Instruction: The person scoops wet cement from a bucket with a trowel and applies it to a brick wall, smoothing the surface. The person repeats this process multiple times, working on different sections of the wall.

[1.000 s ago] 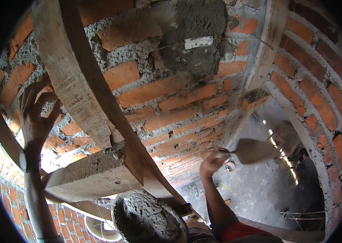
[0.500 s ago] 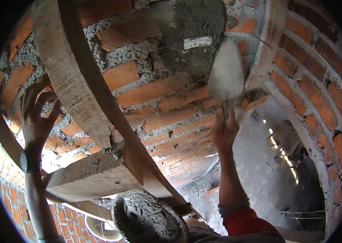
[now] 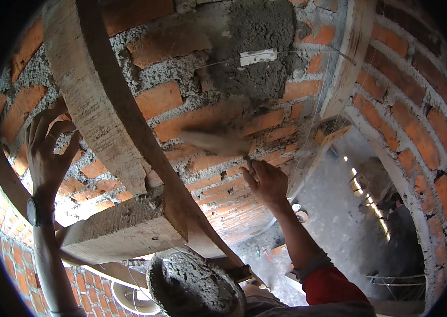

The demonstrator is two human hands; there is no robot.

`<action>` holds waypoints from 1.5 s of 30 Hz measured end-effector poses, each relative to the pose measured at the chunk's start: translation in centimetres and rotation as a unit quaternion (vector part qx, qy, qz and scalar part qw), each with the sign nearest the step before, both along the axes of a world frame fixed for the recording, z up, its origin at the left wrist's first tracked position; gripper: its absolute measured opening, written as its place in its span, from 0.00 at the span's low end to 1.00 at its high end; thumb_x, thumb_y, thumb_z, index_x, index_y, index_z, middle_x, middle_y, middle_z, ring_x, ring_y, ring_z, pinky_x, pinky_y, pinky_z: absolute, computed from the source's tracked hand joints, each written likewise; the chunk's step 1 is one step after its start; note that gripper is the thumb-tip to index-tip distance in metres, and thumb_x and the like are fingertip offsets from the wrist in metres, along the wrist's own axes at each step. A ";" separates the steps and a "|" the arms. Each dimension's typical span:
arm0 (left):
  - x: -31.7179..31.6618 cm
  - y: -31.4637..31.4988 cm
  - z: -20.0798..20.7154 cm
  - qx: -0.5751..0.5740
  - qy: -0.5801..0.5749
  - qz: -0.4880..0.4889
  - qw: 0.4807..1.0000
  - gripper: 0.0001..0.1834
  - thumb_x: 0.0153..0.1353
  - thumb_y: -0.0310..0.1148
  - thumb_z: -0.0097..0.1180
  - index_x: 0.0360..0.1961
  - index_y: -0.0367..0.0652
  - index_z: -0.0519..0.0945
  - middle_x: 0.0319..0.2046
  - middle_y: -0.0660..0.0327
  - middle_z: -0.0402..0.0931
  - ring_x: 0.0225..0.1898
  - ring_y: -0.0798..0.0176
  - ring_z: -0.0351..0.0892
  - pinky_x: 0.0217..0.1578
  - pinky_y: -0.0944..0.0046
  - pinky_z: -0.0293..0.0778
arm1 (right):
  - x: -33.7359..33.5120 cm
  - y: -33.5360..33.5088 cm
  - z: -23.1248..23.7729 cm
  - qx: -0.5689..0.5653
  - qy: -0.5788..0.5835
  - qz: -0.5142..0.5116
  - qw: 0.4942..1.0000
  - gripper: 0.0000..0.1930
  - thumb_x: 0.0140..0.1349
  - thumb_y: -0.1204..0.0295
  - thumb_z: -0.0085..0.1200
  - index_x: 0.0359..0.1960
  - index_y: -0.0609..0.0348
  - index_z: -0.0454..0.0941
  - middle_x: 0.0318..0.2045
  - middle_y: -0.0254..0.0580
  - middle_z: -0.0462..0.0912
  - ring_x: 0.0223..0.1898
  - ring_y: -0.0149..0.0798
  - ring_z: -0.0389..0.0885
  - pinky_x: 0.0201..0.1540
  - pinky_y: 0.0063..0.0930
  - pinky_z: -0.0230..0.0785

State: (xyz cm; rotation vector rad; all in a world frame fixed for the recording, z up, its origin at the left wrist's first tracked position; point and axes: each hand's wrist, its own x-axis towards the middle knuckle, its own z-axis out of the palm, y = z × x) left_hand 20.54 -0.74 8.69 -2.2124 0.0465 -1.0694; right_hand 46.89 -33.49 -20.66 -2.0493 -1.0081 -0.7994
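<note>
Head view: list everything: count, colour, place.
trowel: one, grey-brown, blurred, centre
mortar-filled container: one, grey, bottom centre
mortar patch: one, grey, upper centre
strip: one, white, on mortar patch
strings: several, pale, upper centre
bricks: many, orange, left, centre, right
timbers: several, brown, left and upper right
floor: one, grey, lower right
floor items: several, mixed, lower centre, kinds unclear
round object: one, cream, lower left
wristwatch: one, grey, left wrist
sleeve: one, red, right arm
left hand: one, bare, by timbers
right hand: one, bare, gripping trowel
</note>
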 end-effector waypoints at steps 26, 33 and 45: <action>0.0 -0.7 0.1 -0.001 0.002 0.007 1.000 0.12 0.52 0.25 0.71 0.34 0.46 0.79 0.56 0.62 0.81 0.59 0.53 0.77 0.60 0.49 0.71 | -2.2 -0.3 -0.3 0.509 0.094 -0.055 0.854 0.11 0.75 0.66 0.51 0.38 0.60 0.71 0.35 0.44 0.78 0.35 0.34 0.80 0.39 0.31 0.75; -0.1 -1.4 0.3 -0.022 0.006 -0.035 0.999 0.11 0.54 0.26 0.69 0.37 0.46 0.80 0.51 0.61 0.83 0.55 0.52 0.78 0.57 0.49 0.71 | -5.9 0.7 -9.2 0.216 0.141 -0.137 0.956 0.12 0.71 0.77 0.54 0.53 0.68 0.73 0.41 0.52 0.81 0.39 0.45 0.83 0.45 0.34 0.79; 0.4 -1.6 0.2 -0.016 0.011 -0.032 0.999 0.13 0.51 0.24 0.71 0.36 0.46 0.81 0.53 0.64 0.82 0.57 0.53 0.78 0.57 0.50 0.72 | 0.9 3.8 12.3 0.453 0.162 0.025 0.876 0.18 0.60 0.72 0.72 0.47 0.61 0.77 0.38 0.36 0.79 0.36 0.29 0.77 0.39 0.28 0.73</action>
